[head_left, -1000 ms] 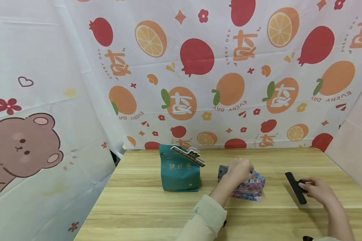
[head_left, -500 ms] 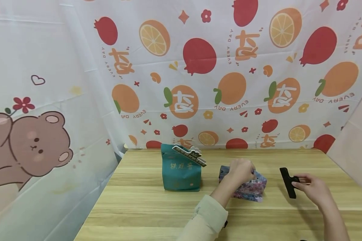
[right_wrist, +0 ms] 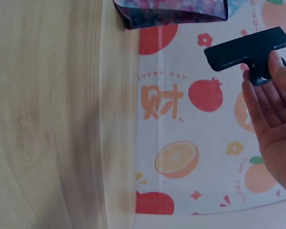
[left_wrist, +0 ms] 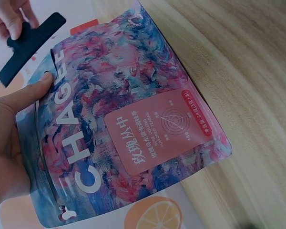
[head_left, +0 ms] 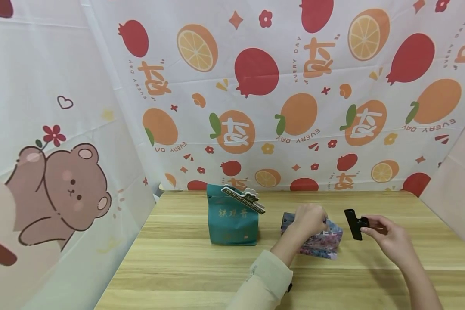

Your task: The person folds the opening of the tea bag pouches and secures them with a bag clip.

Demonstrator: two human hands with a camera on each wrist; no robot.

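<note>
My left hand (head_left: 309,220) grips the top edge of a pink-and-blue tea pouch (head_left: 320,249) on the table. In the left wrist view the thumb of that hand (left_wrist: 14,138) lies across the pouch's folded top, beside the white CHAGEE lettering; its other fingers are mostly hidden behind. Just right of the pouch, my right hand (head_left: 391,241) pinches a wide black bag clip (head_left: 354,224) by its handle, raised over the table. The right wrist view shows the thumb on one side of the clip (right_wrist: 248,48) and fingers on the other, its long bar towards the pouch.
To the left stands a teal tea pouch (head_left: 232,228) with a white-and-black clip (head_left: 243,199) slanting across its upper right corner. The wooden table (head_left: 178,271) ends at a fruit-print cloth (head_left: 255,125) behind; another cloth with a bear hangs at left.
My right hand has lifted the black bag clip and carried it left, close to the pink-and-blue pouch. The left hand keeps its grip there; the head view has shifted slightly.
</note>
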